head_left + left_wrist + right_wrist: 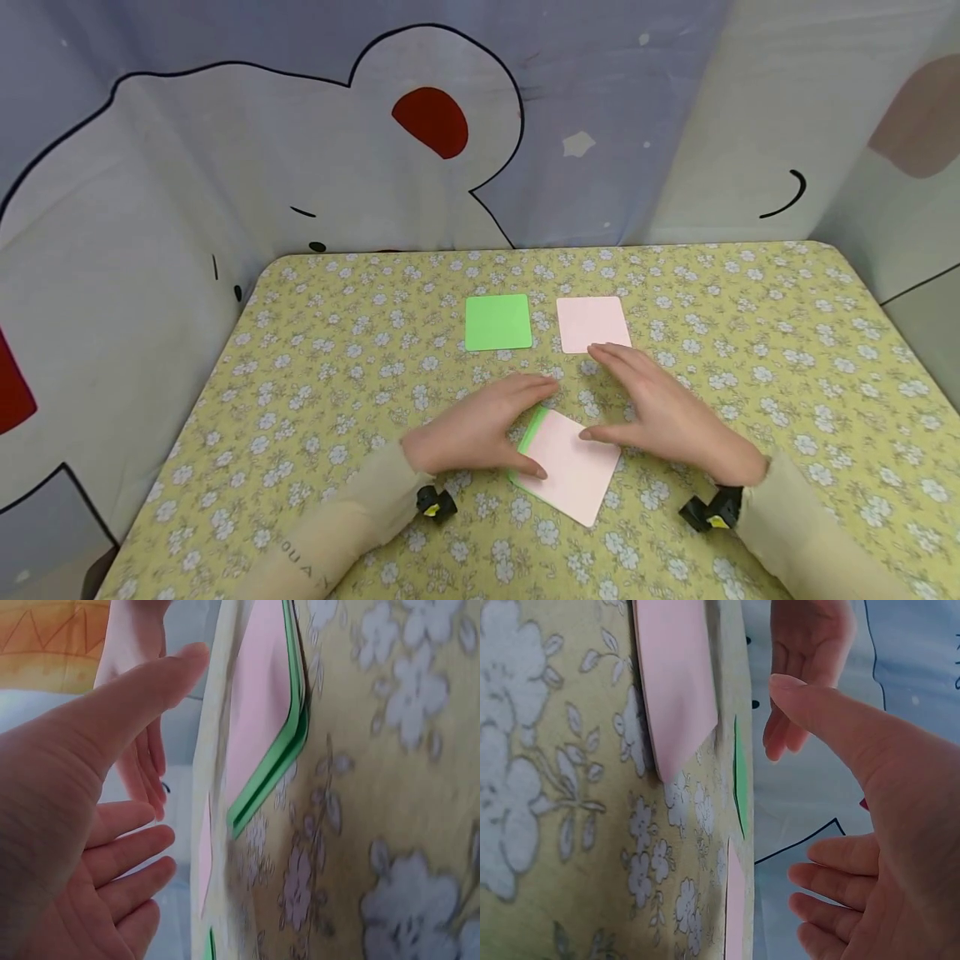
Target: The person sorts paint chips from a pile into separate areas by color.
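Observation:
A small stack of square cards lies askew near the middle of the table, a pink card [573,471] on top. Green cards [533,428] show from under its left side, and their layered edges are plain in the left wrist view. My left hand [487,421] hovers at the stack's left, fingers extended, thumb over the pink card. On the other side my right hand [663,412] is held likewise, its thumb overlapping the stack's upper right in the head view. The wrist views show both hands raised above the cloth, palms facing, nothing in them.
Farther back, a single green card [498,322] and a single pink card [588,322] lie flat side by side. A yellow flowered cloth [315,467] covers the table. Behind it hangs a printed curtain [600,100], which also runs along both sides.

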Demonstrator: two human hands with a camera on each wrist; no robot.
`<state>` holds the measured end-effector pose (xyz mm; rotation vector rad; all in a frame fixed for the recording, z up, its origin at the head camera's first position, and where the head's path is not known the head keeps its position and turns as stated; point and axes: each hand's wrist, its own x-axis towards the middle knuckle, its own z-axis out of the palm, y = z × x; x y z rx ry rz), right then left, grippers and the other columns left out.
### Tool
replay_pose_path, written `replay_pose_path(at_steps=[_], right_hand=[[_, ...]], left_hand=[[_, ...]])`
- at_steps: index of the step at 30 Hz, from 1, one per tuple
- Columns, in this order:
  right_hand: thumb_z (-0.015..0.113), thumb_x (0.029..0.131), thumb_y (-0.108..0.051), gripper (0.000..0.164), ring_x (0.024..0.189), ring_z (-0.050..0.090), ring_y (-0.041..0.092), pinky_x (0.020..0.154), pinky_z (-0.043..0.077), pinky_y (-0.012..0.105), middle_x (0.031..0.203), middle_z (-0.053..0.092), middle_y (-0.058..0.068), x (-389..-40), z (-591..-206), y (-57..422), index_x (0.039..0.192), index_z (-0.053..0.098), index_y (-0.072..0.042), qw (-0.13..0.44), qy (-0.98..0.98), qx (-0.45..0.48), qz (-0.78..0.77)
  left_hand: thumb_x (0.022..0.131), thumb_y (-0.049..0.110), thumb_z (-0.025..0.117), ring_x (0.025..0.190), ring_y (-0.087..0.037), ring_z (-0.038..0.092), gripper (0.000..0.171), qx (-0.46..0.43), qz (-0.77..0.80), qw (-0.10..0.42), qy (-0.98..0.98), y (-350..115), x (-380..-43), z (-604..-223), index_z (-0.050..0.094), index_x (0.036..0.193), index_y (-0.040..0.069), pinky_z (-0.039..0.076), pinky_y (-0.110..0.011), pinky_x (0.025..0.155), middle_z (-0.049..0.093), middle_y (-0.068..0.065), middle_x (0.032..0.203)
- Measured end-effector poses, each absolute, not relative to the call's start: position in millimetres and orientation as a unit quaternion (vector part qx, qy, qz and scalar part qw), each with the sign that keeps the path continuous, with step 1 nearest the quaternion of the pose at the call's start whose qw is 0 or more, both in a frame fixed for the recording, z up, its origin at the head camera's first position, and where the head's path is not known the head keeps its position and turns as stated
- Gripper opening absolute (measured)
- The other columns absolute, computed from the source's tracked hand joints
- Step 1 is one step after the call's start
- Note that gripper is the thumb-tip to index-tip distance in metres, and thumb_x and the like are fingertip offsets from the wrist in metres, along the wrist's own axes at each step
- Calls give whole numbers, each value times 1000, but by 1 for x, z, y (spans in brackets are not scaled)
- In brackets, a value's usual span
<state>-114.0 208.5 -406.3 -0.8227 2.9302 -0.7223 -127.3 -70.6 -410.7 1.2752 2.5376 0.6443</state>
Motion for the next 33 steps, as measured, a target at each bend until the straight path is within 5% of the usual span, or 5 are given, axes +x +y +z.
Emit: replay_pose_path(at_steps=[12, 33], right_hand=[[79, 79, -65, 108, 144, 33, 40, 113, 33, 61, 157, 38, 19, -99, -413, 208, 155, 39, 0, 25, 931, -268, -247], [76, 77, -70, 110, 144, 33, 37, 113, 34, 59, 158, 37, 18, -92, -422, 207, 155, 40, -1, 51, 929, -268, -249]], left_hand=[[69, 64, 87, 145, -16, 33, 115, 471, 192, 138, 850, -67, -116, -418, 39, 158, 10, 31, -30, 117, 35, -2, 162], [71, 51, 92, 139, -14, 41, 103, 465, 218, 154, 844, -66, -118, -422, 45, 155, 15, 40, -26, 109, 43, 0, 154]])
